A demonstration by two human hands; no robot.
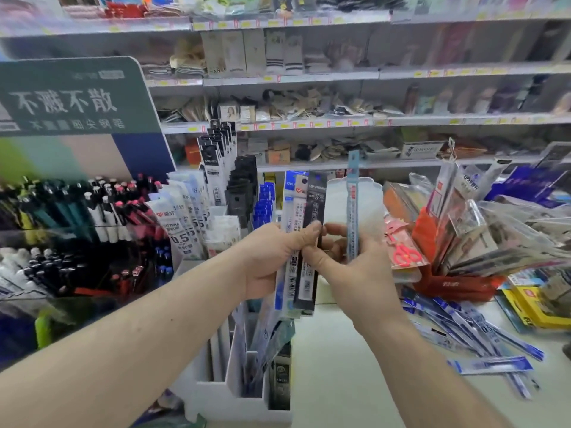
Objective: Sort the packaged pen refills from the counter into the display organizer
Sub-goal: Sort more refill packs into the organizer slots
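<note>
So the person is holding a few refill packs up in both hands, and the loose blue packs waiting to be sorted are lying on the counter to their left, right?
Not quite: the head view shows the loose blue packs on the counter to the person's right, not left. The rest holds: the left hand and right hand hold a few refill packs up.

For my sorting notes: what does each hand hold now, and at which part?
The left hand grips a fan of refill packs near their middle. The right hand pinches a light blue pack at its lower part.
</note>
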